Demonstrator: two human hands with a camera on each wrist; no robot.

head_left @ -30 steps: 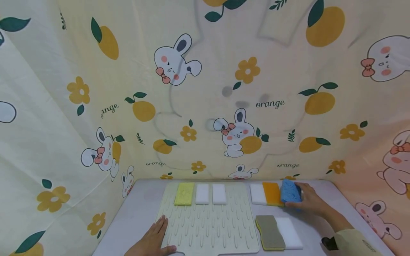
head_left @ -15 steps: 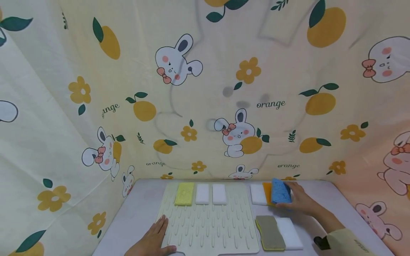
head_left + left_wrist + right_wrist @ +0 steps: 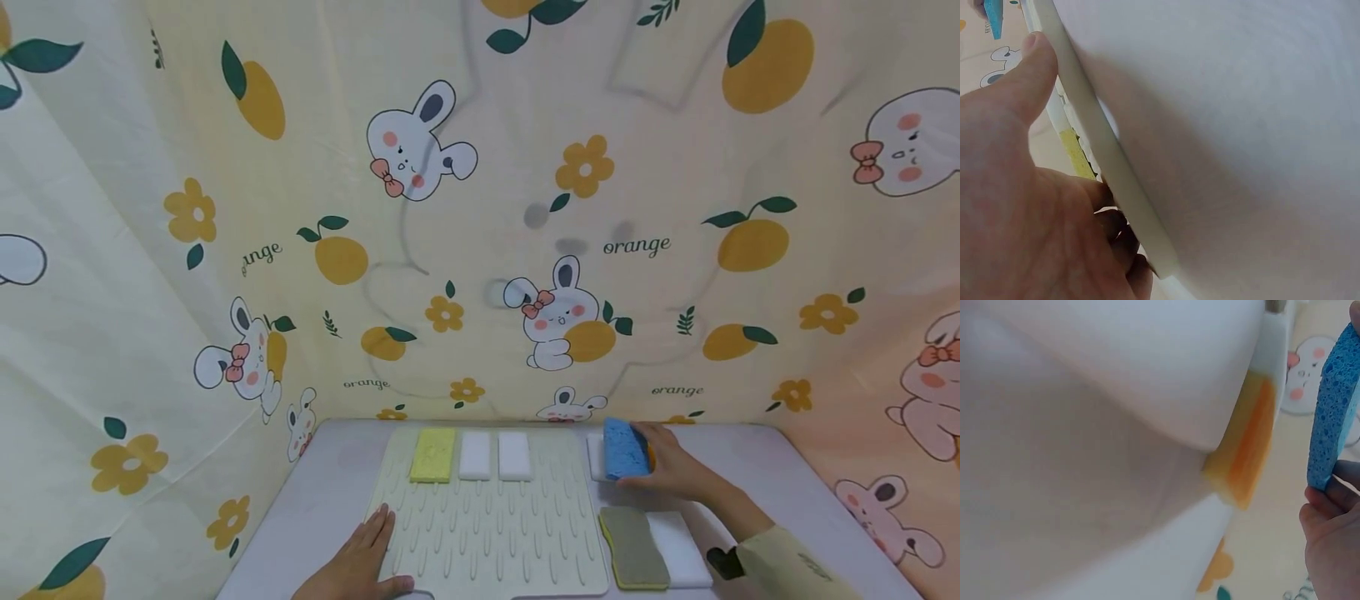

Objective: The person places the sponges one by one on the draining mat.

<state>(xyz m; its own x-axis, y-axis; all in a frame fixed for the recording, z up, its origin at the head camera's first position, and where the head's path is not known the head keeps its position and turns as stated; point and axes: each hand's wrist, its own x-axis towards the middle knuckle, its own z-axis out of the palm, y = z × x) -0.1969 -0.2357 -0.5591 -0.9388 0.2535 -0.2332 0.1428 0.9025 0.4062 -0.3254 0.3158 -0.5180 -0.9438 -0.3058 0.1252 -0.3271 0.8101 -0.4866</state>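
My right hand (image 3: 678, 467) pinches a porous blue sponge (image 3: 625, 450) and carries it upright above the table's back right. In the right wrist view, fingertips hold the end of that blue sponge (image 3: 1334, 406). Behind it in the head view, a white sponge (image 3: 595, 458) is partly covered. The orange sponge (image 3: 1247, 440) is mostly hidden in the head view, but shows in the right wrist view. My left hand (image 3: 354, 560) rests with extended fingers on the near left edge of a cream ridged board (image 3: 487, 533). Its thumb lies along the board's rim (image 3: 1104, 150).
On the board's far edge lie a yellow sponge (image 3: 432, 456), a white sponge (image 3: 475, 456) and another white sponge (image 3: 513, 456). Right of the board are a wavy grey-and-yellow sponge (image 3: 636, 550) and a white sponge (image 3: 678, 550). A patterned curtain (image 3: 465, 358) closes off the table behind.
The right hand has moved the blue sponge leftward, from beside the orange sponge across it to the white sponge by the board. The left hand stays in place.
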